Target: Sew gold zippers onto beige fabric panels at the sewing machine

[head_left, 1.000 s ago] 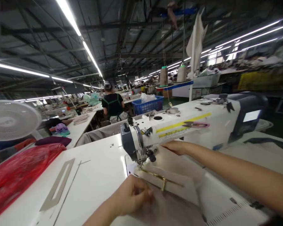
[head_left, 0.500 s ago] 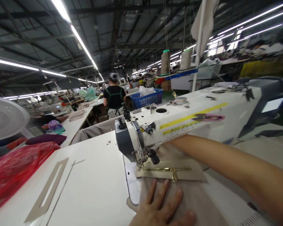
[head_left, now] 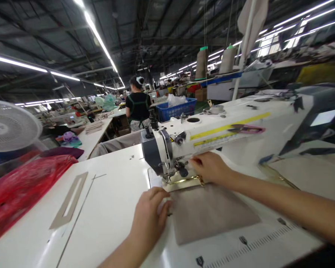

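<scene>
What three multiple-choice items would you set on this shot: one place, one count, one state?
1. Where is the gold strip?
A. On the red plastic bag
B. At the front of the sewing machine head
C. On the thread stand

2. How many thread cones stand above the machine?
A. Two
B. Four
C. One

3. How does the tan fabric panel lie?
A. Bunched in the left hand
B. Hanging off the table edge
C. Flat on the white machine table

1: B, the strip shows under the head, by the right hand.
2: A, two cones stand side by side on the blue stand.
3: C, the panel lies spread flat, with the left hand beside it.
</scene>
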`<state>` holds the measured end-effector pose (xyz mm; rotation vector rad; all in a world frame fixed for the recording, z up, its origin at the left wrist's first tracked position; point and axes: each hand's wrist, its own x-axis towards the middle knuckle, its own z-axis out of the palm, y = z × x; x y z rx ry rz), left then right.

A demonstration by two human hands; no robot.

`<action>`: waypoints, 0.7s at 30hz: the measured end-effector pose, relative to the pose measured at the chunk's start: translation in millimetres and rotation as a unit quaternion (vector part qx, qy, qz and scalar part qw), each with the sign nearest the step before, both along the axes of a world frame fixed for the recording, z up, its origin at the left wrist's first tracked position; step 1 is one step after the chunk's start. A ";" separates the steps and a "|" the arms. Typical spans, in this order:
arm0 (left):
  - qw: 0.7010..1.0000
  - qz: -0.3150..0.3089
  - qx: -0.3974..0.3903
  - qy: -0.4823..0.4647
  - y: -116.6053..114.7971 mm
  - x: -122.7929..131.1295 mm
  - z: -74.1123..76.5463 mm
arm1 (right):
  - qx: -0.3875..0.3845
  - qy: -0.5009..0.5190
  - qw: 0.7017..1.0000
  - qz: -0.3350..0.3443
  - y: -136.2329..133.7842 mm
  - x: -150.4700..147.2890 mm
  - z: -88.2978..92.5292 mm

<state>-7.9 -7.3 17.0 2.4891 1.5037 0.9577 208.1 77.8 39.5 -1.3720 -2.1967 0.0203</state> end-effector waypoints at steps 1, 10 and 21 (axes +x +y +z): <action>0.999 0.017 0.029 0.034 6.2 -5.3 -3.1 | 0.020 -0.013 0.999 0.030 -12.3 -2.3 -4.3; 0.984 -0.029 0.131 0.117 32.1 -3.2 -20.9 | 0.049 -0.073 0.977 0.192 -30.9 -43.8 -43.3; 0.984 -0.020 0.113 0.134 36.0 -3.9 -19.9 | 0.049 -0.063 0.979 0.189 -26.1 -40.2 -42.8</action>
